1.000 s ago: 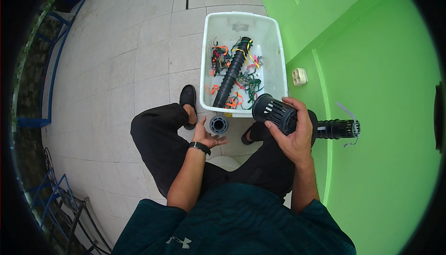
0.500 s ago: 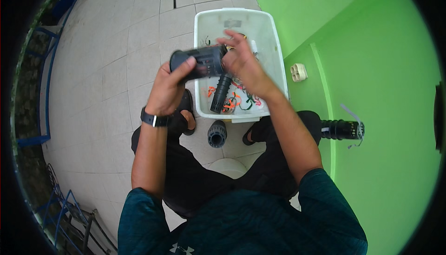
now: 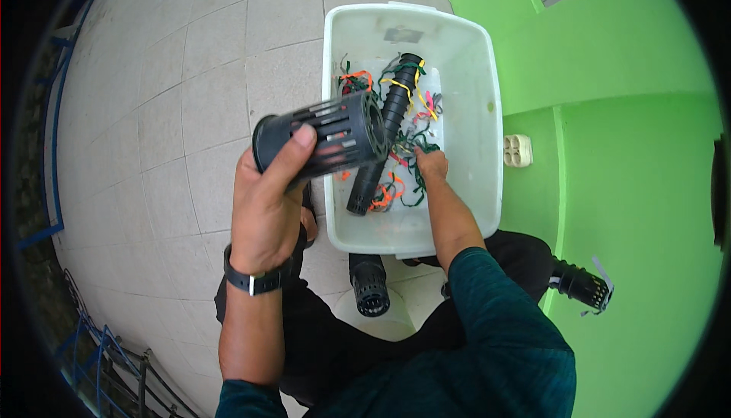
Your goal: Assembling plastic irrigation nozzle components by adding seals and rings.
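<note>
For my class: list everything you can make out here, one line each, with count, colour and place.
Tub: one, whitish, centre
Slotted pot: one, black, over the tub's left rim
Ribbed tube: one, black, inside the tub
Strips: uncountable tangle, green, orange, yellow, pink, inside the tub
Slotted tubes: two, black, one below the tub, one near the wall
Socket-like block: one, cream, against the wall
Wall: green, right
Floor tiles: many, pale grey, left
Trousers: one pair, black, below
Watch: one, black, left wrist
Left hand: one, bare, around the slotted pot
Right hand: one, bare, at the strips
</note>
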The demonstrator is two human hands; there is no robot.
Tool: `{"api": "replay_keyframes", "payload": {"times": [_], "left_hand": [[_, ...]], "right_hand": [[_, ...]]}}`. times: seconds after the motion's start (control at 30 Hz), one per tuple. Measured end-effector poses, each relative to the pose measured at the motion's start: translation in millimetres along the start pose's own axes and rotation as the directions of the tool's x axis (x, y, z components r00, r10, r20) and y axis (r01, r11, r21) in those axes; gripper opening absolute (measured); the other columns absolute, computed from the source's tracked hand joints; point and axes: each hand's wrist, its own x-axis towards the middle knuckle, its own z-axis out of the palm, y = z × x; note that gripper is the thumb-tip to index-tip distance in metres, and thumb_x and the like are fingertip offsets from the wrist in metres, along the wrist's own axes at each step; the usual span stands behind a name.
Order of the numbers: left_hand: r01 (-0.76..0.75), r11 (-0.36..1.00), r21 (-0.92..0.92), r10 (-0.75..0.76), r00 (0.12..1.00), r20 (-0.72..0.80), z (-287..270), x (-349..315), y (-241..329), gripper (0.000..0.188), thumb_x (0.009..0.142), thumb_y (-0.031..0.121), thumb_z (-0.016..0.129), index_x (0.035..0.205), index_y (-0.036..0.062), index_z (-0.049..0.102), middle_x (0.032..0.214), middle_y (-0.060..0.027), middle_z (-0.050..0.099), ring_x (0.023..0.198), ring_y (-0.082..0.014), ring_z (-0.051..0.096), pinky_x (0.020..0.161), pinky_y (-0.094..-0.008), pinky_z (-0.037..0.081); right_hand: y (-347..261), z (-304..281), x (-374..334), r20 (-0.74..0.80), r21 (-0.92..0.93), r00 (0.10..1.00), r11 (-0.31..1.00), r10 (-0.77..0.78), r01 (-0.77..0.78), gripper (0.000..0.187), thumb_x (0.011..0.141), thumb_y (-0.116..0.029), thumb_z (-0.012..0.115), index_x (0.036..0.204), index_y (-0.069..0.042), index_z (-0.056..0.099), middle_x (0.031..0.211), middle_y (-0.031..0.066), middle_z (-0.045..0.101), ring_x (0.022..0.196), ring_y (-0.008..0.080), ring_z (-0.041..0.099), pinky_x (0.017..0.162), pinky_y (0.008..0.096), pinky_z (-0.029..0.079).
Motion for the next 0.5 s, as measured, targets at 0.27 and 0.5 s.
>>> {"api": "replay_keyframes", "payload": {"times": [0.27, 0.5], "left_hand": [[0.019, 0.999, 0.039, -0.018, 1.0, -0.016, 21, 7, -6, 0.026, 0.093, 0.025, 0.068, 0.102, 0.0006, 0.066, 0.087, -0.0083, 0.071, 0.071, -0.0107, 0.065, 0.065, -0.0252, 0.052], [-0.007, 0.74, 0.672, -0.079, 0.992, 0.098, 13, 22, -31, 0.034, 0.093, 0.033, 0.068, 0.107, 0.0027, 0.063, 0.069, 0.0008, 0.064, 0.054, -0.0082, 0.057, 0.05, -0.0289, 0.046]], "right_hand": [[12, -32, 30, -0.088, 0.207, 0.995, 0.977, -0.04, 0.058, 0.033, 0.088, -0.039, 0.064, 0.101, -0.009, 0.073, 0.109, 0.0144, 0.071, 0.098, 0.0325, 0.069, 0.086, 0.0431, 0.053], [-41, -211, -66, -0.092, 0.818, 0.848, 0.446, -0.522, 0.364, 0.039, 0.101, -0.036, 0.047, 0.076, -0.008, 0.056, 0.075, 0.0045, 0.061, 0.07, 0.0162, 0.055, 0.067, 0.0329, 0.045]]}}
